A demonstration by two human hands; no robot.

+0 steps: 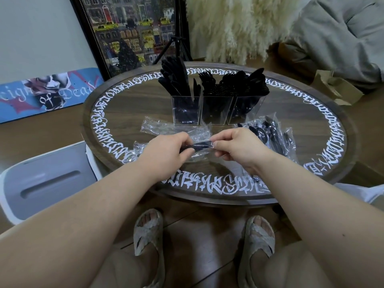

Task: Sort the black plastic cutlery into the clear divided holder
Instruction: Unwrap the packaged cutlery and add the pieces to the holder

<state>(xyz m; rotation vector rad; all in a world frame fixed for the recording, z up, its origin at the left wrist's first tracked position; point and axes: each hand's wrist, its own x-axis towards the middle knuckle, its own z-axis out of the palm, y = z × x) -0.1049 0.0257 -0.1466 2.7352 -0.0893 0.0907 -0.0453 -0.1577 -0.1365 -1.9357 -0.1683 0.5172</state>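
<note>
A clear divided holder (216,110) stands on the far half of the round table (128,104). Its three compartments are full of black cutlery: knives (176,80) on the left, forks (209,82) in the middle, spoons (249,82) on the right. In front of it, my left hand (166,148) and my right hand (239,146) both pinch one wrapped cutlery piece (200,147), a black handle inside a clear plastic sleeve, held level just above the table. More wrapped black cutlery (270,134) lies to the right of my hands.
Empty clear wrappers (166,127) lie left of centre on the table. A white stool (45,181) stands at the left, a cardboard box (336,90) at the far right, a tripod (176,44) and a framed picture (133,30) behind the table.
</note>
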